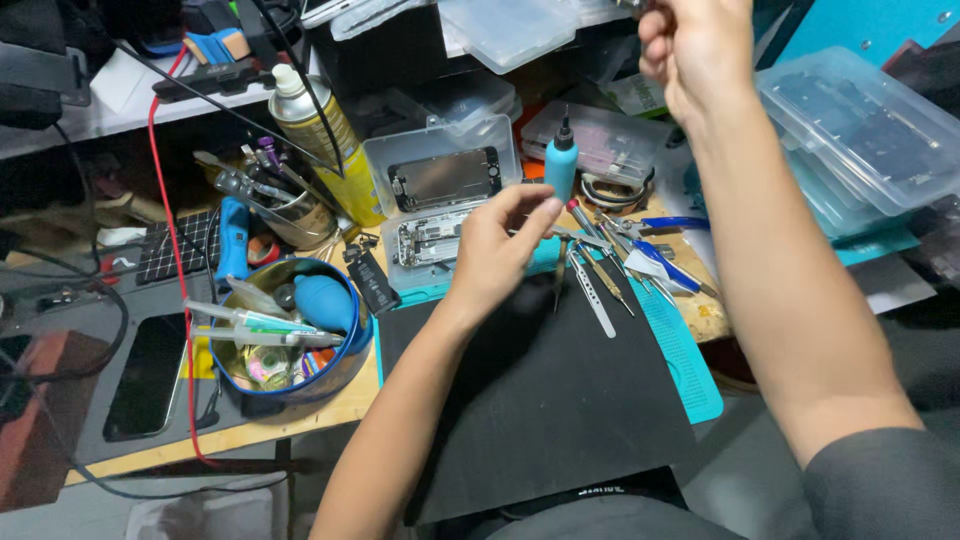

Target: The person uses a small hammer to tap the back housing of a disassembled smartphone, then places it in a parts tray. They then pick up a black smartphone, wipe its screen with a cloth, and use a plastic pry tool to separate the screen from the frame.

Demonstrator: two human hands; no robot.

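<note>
The left hand [497, 250] is positioned over the far edge of the black work mat [540, 400]. Its fingers are curled and the thumb meets the fingertips in a pinch; whether anything sits in that pinch cannot be determined. The fingertips lie just beside the teal squeeze bottle [561, 160], which stands upright with a black nozzle.

The right hand [695, 50] is raised at the top of the view, closed in a fist. What it grips, if anything, runs out of view.

Near the left hand, on its right, a cluster of precision screwdrivers and tweezers [600, 275] lies across the mat edge and the teal silicone mat [685, 365]. Blue-handled pliers [665, 245] rest just behind them.

Behind the left hand, a small clear plastic box [440, 165] holds a phone screen, and a stripped phone chassis [425, 240] lies in the tray below it.

To the left, a round blue tin [340, 365] contains a blue air blower [322, 300] and syringes. A yellow spray can [318, 125] stands behind it. Clear lidded containers [860, 130] are stacked at the right.
</note>
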